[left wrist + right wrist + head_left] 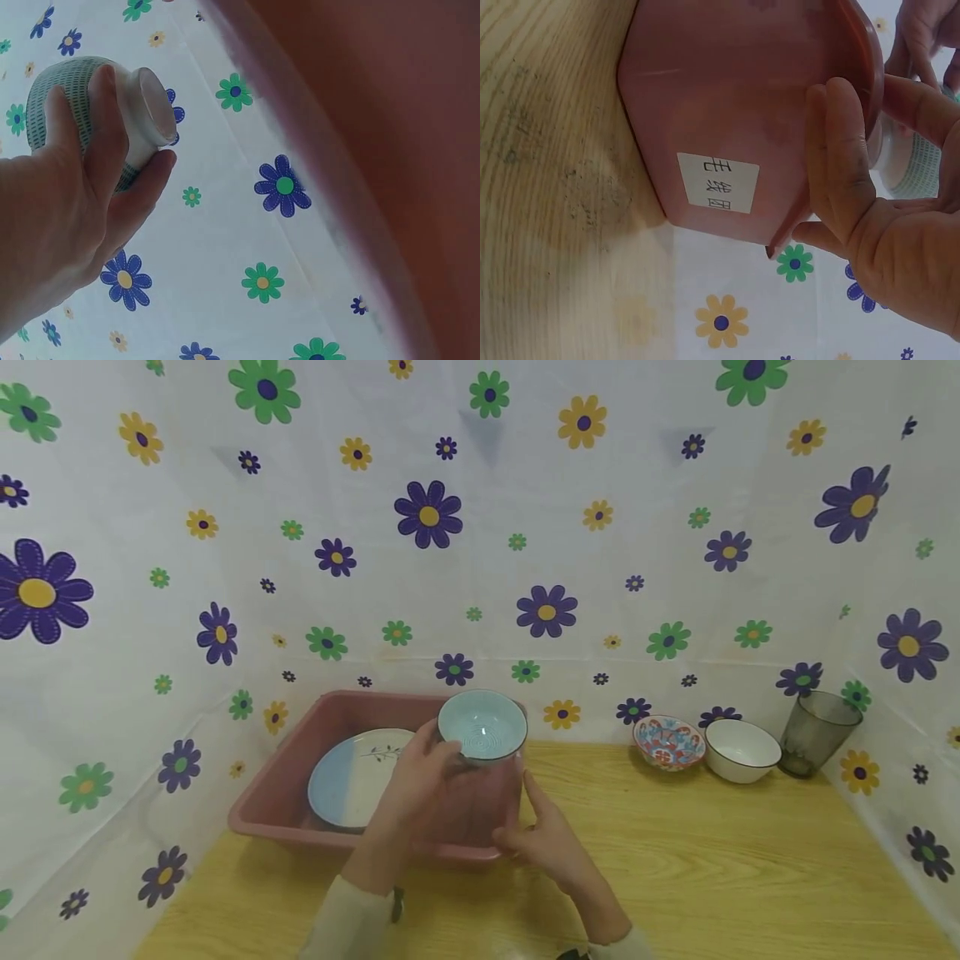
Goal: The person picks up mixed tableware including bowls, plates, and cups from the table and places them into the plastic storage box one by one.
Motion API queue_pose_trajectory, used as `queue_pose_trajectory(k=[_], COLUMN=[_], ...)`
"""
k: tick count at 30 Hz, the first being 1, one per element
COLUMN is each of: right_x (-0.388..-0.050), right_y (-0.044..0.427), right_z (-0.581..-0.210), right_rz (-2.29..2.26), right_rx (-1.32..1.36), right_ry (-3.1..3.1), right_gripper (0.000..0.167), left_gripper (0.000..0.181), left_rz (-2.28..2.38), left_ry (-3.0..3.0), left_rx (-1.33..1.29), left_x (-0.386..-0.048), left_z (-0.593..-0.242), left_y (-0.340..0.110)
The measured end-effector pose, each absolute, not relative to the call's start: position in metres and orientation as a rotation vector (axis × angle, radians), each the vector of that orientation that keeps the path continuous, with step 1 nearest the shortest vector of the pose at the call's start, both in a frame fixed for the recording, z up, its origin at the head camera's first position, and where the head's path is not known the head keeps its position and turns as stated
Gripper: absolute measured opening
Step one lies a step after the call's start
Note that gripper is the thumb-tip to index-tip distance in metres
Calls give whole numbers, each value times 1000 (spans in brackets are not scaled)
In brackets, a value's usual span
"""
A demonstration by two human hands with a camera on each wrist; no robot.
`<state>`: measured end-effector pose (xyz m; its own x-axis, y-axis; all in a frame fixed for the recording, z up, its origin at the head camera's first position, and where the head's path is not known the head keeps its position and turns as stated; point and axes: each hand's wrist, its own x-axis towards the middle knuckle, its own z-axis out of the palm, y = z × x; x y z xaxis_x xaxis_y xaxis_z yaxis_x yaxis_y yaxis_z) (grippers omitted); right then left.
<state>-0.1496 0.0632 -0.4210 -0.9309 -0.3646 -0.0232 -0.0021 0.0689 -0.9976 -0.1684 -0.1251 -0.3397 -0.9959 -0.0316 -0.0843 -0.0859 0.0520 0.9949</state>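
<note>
Gripping the blue bowl (483, 724) near the pink basin's (300, 836) right end, the left hand (415, 777) could drop it by slipping; whether the right hand (551, 843) grips anything is unclear.

In my right-wrist view I read 毛线团 on a label (718, 184) toward 6 o'clock on the tub's (712, 67) side.

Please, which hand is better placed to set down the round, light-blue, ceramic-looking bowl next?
The left hand, most likely: its fingers hold the bowl. The right hand grips the rim of the pink plastic-looking tub and would probably need to let go first.
</note>
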Motion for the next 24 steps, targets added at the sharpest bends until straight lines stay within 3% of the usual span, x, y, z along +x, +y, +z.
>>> queue_pose_trajectory(k=[14, 24], right_x=[-153, -153], right_y=[56, 53], right_z=[-429, -434], right_rz=[-2019, -2122], right_rx=[-422, -374], right_ry=[2030, 1871], right_gripper=[96, 98], left_gripper=[63, 65], left_rz=[1949, 2047], left_ry=[2393, 2179], left_rx=[-108, -85], left_x=[-173, -200], left_z=[-323, -318], left_y=[-130, -137])
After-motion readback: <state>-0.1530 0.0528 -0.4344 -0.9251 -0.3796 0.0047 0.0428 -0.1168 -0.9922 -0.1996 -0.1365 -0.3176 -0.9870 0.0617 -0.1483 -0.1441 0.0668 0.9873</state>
